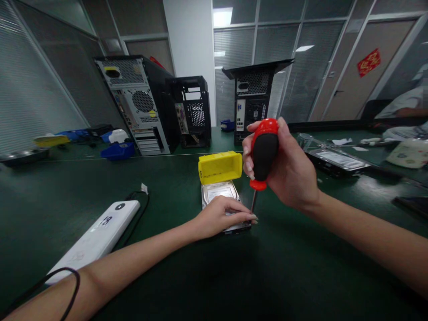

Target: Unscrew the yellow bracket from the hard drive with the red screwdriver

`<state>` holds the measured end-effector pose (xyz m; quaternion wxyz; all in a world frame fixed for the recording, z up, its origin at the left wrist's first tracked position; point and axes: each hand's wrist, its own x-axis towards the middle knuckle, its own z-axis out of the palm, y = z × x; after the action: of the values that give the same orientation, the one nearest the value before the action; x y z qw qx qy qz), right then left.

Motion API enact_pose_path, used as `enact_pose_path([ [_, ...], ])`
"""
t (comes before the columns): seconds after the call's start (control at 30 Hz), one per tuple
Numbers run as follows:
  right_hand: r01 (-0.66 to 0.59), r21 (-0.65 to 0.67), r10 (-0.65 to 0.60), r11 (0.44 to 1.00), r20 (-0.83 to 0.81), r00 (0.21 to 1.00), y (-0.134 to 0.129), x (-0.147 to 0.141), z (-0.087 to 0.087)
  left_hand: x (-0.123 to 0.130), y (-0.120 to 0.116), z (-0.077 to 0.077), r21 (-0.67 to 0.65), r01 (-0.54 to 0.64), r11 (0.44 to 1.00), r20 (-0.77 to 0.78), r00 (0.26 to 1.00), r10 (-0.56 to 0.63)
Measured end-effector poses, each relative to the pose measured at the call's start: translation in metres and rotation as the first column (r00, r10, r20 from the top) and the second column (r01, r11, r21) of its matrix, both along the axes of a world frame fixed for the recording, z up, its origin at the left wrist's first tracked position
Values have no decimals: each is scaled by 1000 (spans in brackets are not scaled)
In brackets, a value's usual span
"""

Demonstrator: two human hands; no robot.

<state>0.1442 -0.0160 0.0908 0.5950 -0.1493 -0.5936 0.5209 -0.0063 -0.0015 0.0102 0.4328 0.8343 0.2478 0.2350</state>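
Note:
Upright in my right hand [294, 171] is a screwdriver [265, 154] with a red and black handle, my fingers wrapped round the grip. Its thin metal shaft points down to the right edge of a silver hard drive [219, 191], which lies on the green table. My left hand [216, 217] lies across the drive, covering much of it. The left thumb and index finger close together around the lower end of the shaft, so the screwdriver's tip is hidden. Behind the drive, touching or almost touching it, sits a yellow plastic bin [220, 167].
A white power strip [96, 238] with a black cable lies at left. Computer cases [157, 102] stand at the back, near a blue bin [117, 150]. At right lies another drive [337, 159]; a person's arm [406, 113] shows beyond.

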Motion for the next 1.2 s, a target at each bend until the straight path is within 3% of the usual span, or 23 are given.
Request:
enact_pose_path([
  [0.13,16,38,-13,999,-81,997,4,-1,-2,0,1,-3,-74,-24,997,8,1000,25],
  [0.37,86,28,-85,996,-27,996,2,-1,0,1,2,-9,-224,-40,974,49,997,52],
  [0.77,-43,104,46,994,-31,998,-5,2,-3,1,2,-8,-242,-66,968,53,995,81],
  [1.0,-7,135,12,991,-33,999,-6,-2,-6,2,0,-6,-245,-62,968,66,995,81],
  [1.2,12,160,-11,987,-6,1000,-9,-3,-6,4,2,-6,-325,-74,943,85,991,107],
])
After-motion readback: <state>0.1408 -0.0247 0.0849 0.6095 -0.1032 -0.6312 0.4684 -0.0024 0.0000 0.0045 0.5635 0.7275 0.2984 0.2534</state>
